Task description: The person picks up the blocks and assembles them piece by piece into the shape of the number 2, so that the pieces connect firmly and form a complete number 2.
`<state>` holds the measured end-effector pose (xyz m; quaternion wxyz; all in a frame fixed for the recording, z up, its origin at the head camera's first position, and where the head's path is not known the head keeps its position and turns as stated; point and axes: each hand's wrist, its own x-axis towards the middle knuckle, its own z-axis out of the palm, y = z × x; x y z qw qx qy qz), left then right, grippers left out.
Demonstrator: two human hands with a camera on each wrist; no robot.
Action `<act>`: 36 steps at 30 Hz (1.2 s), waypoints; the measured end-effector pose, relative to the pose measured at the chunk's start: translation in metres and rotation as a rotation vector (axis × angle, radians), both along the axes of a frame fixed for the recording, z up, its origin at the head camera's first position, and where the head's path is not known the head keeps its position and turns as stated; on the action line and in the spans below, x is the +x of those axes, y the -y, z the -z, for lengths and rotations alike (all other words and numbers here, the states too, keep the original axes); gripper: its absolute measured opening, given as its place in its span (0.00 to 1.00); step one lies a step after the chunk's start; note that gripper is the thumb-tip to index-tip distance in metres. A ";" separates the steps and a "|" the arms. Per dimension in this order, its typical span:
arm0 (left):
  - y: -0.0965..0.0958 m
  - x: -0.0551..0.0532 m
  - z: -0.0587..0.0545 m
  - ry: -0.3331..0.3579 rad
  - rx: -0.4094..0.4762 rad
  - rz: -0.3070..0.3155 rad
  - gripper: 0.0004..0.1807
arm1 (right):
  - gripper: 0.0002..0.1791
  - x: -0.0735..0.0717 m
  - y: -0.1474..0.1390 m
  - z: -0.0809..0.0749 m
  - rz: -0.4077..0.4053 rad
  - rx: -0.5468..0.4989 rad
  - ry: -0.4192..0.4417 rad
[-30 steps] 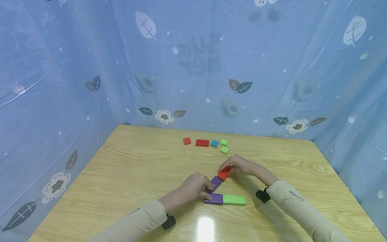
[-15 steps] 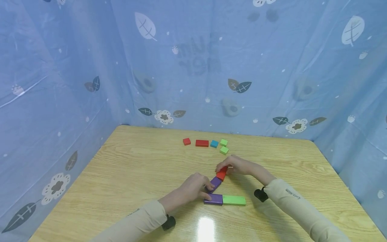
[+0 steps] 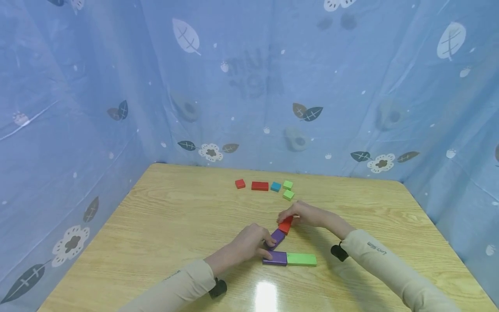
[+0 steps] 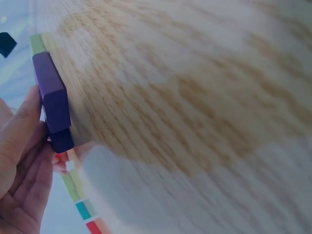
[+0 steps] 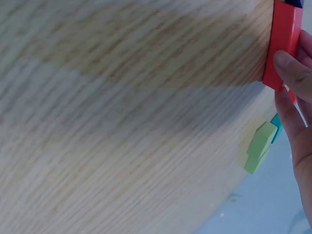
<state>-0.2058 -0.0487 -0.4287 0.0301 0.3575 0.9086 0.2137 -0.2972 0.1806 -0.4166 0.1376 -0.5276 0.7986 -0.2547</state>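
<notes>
My left hand (image 3: 246, 243) pinches at two purple blocks, its thumb on the nearer purple block (image 3: 278, 259) and a finger on the slanted purple block (image 3: 277, 237). In the left wrist view, one purple block (image 4: 52, 83) stands before the other, partly hiding it. A long light-green block (image 3: 302, 259) meets the nearer purple one end to end. With thumb and fingers, my right hand (image 3: 307, 214) grips a red block (image 3: 285, 225) that touches the far end of the slanted purple block. The right wrist view has the thumb on the side of this red block (image 5: 282, 41).
Along the back of the wooden table (image 3: 187, 208) lie a small red block (image 3: 240, 184), a longer red block (image 3: 260, 186), a blue block (image 3: 276, 186) and two small light-green blocks (image 3: 288, 195). A blue patterned curtain (image 3: 249, 86) surrounds the table.
My right hand has shifted slightly left with the red block, turning it a little more upright against the slanted purple block. The left hand has stayed in place.
</notes>
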 end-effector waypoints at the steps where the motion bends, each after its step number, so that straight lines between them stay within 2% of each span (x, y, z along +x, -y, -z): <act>1: 0.000 0.000 0.000 0.000 -0.002 -0.001 0.18 | 0.15 0.001 0.000 0.000 0.004 0.000 0.004; 7: -0.003 0.001 -0.001 0.001 -0.013 -0.007 0.18 | 0.16 0.002 -0.002 -0.002 0.017 0.031 -0.010; 11: -0.006 0.000 0.000 -0.011 -0.011 0.004 0.18 | 0.21 0.002 -0.008 -0.012 0.029 0.046 -0.057; 14: -0.008 -0.001 0.000 -0.023 -0.003 0.013 0.18 | 0.23 -0.001 -0.019 -0.023 0.123 0.001 -0.078; 16: -0.008 -0.001 0.000 -0.025 0.002 0.013 0.18 | 0.22 -0.005 -0.027 -0.030 0.244 -0.072 -0.001; 19: -0.005 0.002 0.000 -0.027 0.006 0.001 0.18 | 0.21 -0.013 -0.037 -0.032 0.427 -0.236 0.205; 22: 0.000 0.005 -0.001 -0.025 0.014 -0.011 0.17 | 0.22 -0.022 -0.042 -0.021 0.526 -0.384 0.368; 25: 0.003 0.009 -0.002 -0.022 0.021 -0.014 0.18 | 0.24 -0.030 -0.040 -0.006 0.589 -0.445 0.424; 29: 0.006 0.010 -0.001 -0.030 0.032 -0.017 0.18 | 0.26 -0.039 -0.028 0.006 0.702 -0.421 0.369; 33: 0.005 0.008 0.000 -0.047 0.055 0.008 0.18 | 0.27 -0.045 -0.016 0.010 0.834 -0.325 0.254; 36: -0.001 0.005 0.001 -0.048 0.061 0.032 0.19 | 0.26 -0.046 -0.014 0.012 0.882 -0.244 0.187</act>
